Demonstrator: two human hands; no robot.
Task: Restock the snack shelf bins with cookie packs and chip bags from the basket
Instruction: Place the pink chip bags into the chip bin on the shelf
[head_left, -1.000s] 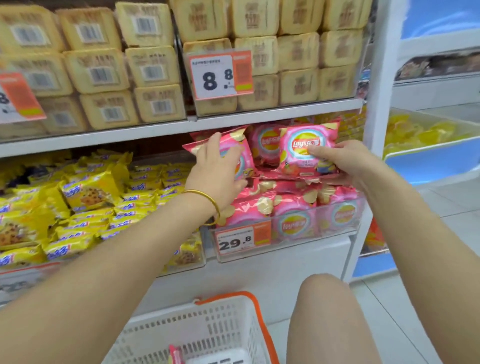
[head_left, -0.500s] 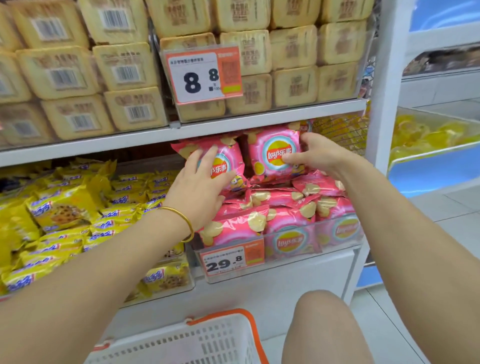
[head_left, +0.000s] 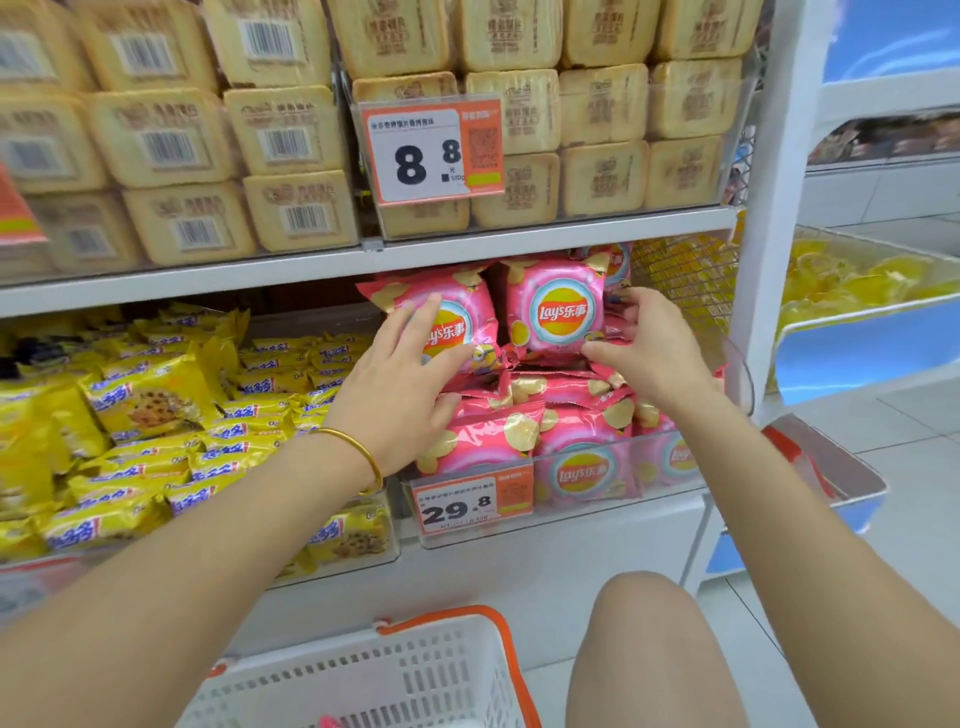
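Observation:
Two pink chip bags stand upright on the pile in the clear bin (head_left: 654, 470) on the middle shelf. My left hand (head_left: 400, 374) lies with straight, spread fingers flat against the left chip bag (head_left: 457, 317). My right hand (head_left: 649, 348) grips the right chip bag (head_left: 556, 312) at its right edge, thumb under its lower corner and fingers curled behind. More pink bags (head_left: 488, 436) fill the bin below. Yellow cookie packs (head_left: 150, 400) fill the bin to the left. The white basket (head_left: 415, 675) with an orange handle sits at the bottom; a pink pack's tip shows inside.
Beige biscuit packs (head_left: 602, 104) are stacked on the shelf above, behind an 8.8 price tag (head_left: 431, 156). A 29.8 tag (head_left: 467, 504) hangs on the chip bin. My knee (head_left: 649, 649) is right of the basket. Another rack with yellow goods (head_left: 857, 275) stands at the right.
My right hand has pushed its chip bag back and upright beside the left bag, then slid to the bag's right edge. My left hand keeps pressing the left bag.

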